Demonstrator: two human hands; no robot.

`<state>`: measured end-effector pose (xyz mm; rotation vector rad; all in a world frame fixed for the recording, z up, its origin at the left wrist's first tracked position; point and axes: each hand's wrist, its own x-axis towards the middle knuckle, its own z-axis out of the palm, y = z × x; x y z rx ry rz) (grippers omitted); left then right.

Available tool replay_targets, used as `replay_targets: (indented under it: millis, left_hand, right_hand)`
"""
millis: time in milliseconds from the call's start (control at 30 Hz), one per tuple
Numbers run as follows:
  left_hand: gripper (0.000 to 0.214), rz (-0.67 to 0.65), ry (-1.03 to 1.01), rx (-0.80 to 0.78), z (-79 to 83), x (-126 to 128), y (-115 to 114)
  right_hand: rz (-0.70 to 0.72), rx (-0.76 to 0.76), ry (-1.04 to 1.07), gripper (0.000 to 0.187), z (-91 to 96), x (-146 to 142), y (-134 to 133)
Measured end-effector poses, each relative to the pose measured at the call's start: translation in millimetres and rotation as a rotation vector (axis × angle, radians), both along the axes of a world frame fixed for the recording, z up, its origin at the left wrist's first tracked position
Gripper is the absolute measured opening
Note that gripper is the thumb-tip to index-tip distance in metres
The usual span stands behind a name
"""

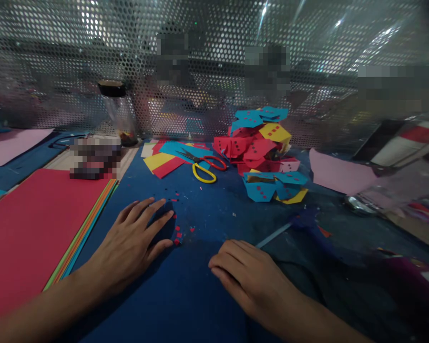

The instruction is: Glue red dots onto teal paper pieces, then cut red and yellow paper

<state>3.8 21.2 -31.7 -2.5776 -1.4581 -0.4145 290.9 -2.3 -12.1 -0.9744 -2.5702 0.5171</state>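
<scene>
My left hand [134, 240] lies flat on the blue table top [200, 295], fingers stretched out and slightly apart, holding nothing. Its fingertips sit next to several tiny red paper squares [178, 233]. My right hand [248, 276] rests palm down a little to the right, its fingers curled under toward the left; nothing shows in it. Farther back lie scissors [203, 167] with one red and one yellow handle on blue, yellow and red paper sheets [164, 162].
A stack of coloured sheets with a red one on top [32, 228] fills the left. A heap of folded red, blue and yellow dotted paper pieces [264, 152] stands at the back right. A dark-lidded jar [119, 112] stands before the perforated metal screen [214, 57]. Pink paper [339, 176] lies right.
</scene>
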Motion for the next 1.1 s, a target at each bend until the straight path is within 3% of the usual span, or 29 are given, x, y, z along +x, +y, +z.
replay_targets:
  millis: [767,1100]
  left_hand:
    - [0.034,-0.074,-0.077,-0.065,6.1,-4.1,7.3]
    - [0.031,-0.202,-0.053,-0.107,22.4,-0.6,41.1]
  right_hand:
    - [0.01,0.014,0.0,0.012,-5.3,0.8,1.4]
    - [-0.009,0.009,0.007,0.014,-3.6,0.2,0.5]
